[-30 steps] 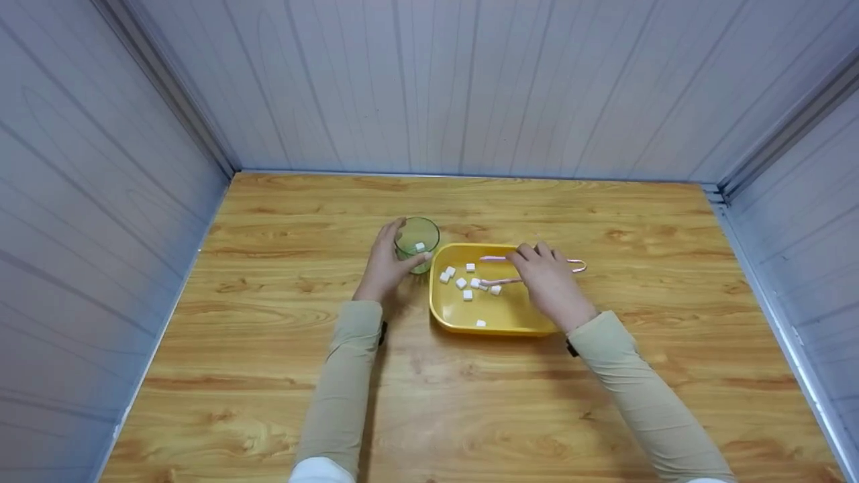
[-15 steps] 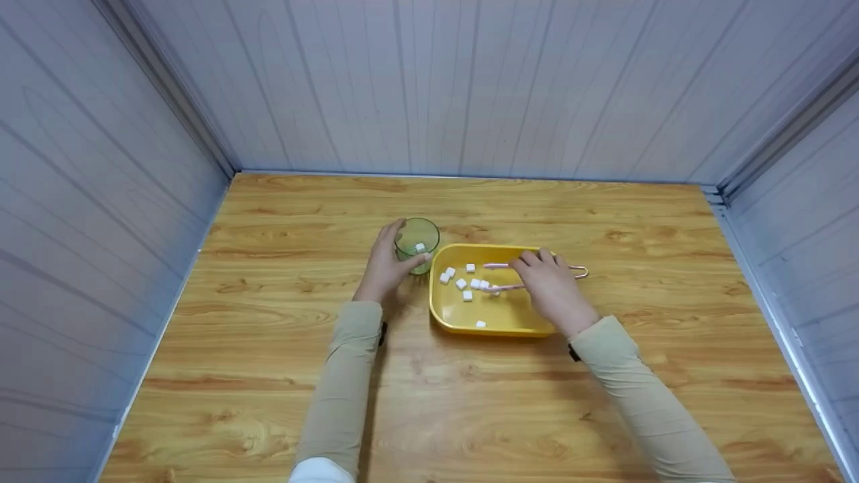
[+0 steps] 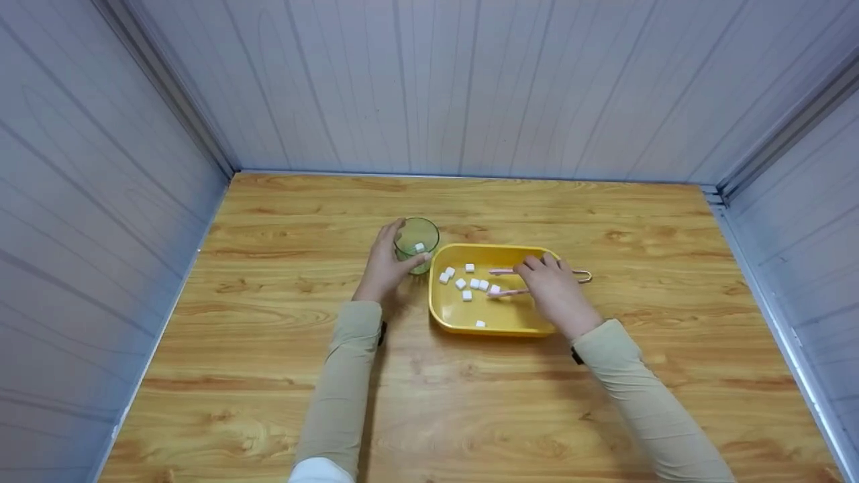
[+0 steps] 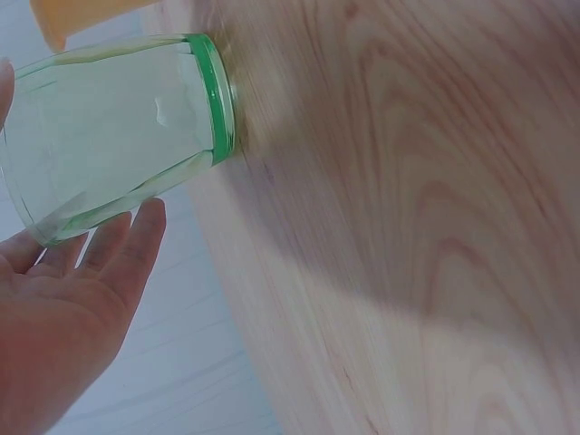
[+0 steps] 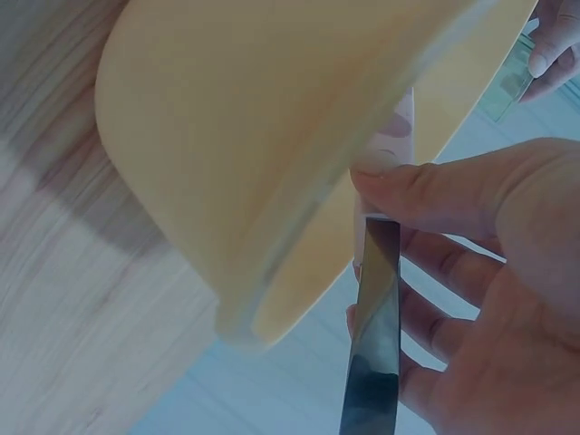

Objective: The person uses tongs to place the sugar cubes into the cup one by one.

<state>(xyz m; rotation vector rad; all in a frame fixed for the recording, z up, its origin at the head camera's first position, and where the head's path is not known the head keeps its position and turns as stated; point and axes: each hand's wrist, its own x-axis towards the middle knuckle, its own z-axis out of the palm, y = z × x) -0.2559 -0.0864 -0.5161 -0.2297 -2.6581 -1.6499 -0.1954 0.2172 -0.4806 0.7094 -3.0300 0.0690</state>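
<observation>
My left hand (image 3: 384,268) holds a clear green drinking glass (image 3: 421,231) upright on the table, thumb on one side and fingers on the other. One small white cube (image 3: 420,247) shows inside it. My right hand (image 3: 556,295) grips pink-tipped metal tongs (image 5: 372,317) between thumb and fingers, over a yellow plastic tub (image 3: 456,322). The tong arms are spread apart. The nearer tip (image 3: 495,294) is at a white cube on the right of the group; whether it touches is unclear. Several more white cubes (image 3: 468,295) lie in the tub.
The glass stands close to the tub's left end. A wood-grain table (image 3: 429,402) carries everything. Pale panel walls rise behind (image 3: 429,87) and on the left (image 3: 87,221) and right (image 3: 798,221). The tub's rim (image 5: 308,217) stands up near my right fingers.
My right hand has moved the tongs a little to the right and toward me, from the middle cubes to the rightmost one of the group. The left hand and glass have stayed still.
</observation>
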